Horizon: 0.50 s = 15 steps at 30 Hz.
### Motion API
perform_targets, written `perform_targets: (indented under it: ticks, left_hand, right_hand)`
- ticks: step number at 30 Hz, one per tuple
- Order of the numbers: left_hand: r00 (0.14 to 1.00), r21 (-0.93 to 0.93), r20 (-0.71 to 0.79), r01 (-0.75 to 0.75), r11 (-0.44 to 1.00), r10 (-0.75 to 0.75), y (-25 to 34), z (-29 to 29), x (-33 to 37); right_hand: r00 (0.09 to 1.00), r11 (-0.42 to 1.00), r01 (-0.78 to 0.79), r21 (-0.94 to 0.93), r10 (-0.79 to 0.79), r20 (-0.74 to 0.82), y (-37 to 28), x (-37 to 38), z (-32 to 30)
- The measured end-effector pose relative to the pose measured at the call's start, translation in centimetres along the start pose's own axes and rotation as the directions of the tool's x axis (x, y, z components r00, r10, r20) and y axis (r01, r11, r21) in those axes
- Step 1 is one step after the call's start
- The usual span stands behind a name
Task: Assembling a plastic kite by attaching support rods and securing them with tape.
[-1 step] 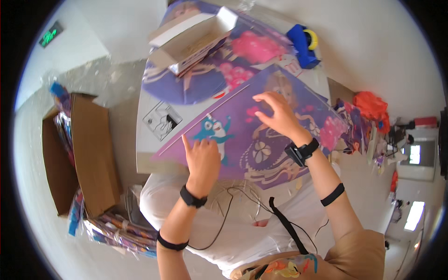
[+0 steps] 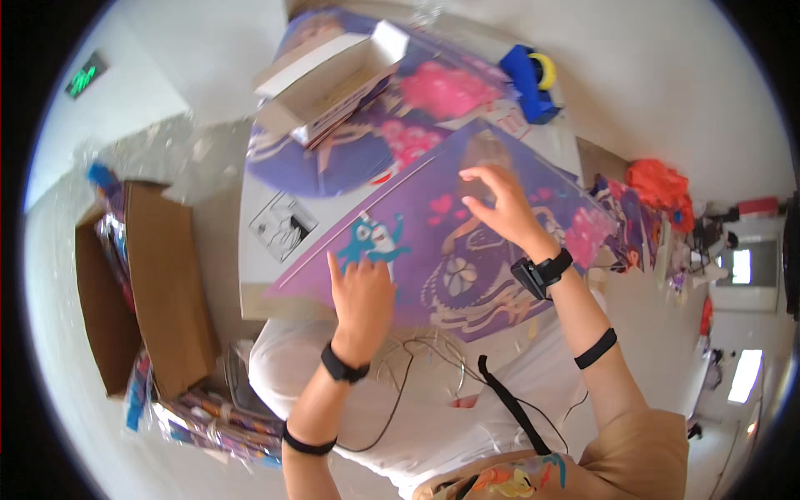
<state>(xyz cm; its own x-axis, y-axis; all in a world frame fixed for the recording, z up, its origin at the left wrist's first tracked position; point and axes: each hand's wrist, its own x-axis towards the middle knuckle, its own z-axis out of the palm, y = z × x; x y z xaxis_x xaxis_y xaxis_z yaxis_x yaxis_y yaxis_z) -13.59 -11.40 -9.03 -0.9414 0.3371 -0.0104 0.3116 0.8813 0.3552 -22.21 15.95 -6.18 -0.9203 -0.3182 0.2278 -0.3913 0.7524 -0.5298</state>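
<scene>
A purple printed sheet [image 2: 417,250] with a blue cartoon figure and a long-haired figure lies across the near part of the table, its near edge over my lap. Along its upper-left edge runs a thin white rod [image 2: 400,183] with a small white piece on it. My left hand [image 2: 362,292] rests over the sheet's left part, index finger stretched toward the rod and the other fingers bent. It holds nothing that I can see. Above the printed figure, my right hand [image 2: 504,208] is open, thumb and index finger apart, with nothing between them.
An open white carton [image 2: 333,87] stands at the back left on another printed sheet [image 2: 325,167]. A blue tape dispenser [image 2: 531,83] sits at the far right. Left of the table is a brown cardboard box [image 2: 171,283] beside wrapped bundles [image 2: 225,425]. A dark cable [image 2: 408,367] crosses my lap.
The view has shifted slightly, so the table's things sit a little more left and lower. My left fingertip is slightly lower; my right hand keeps its shape.
</scene>
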Motion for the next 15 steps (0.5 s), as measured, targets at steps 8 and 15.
perform_targets:
  ticks: [8,15]
  left_hand:
    - [0.929,-0.712,0.188,-0.095,0.696,0.319,16.9,-8.2,2.1]
    - [0.791,-0.709,0.505,0.608,-0.357,0.344,24.2,-3.1,13.9]
  right_hand:
    - [0.778,0.863,-0.350,0.365,0.485,-0.401,17.4,2.1,-11.5]
    - [0.756,0.776,-0.585,0.234,0.627,-0.189,27.5,9.9,-12.8]
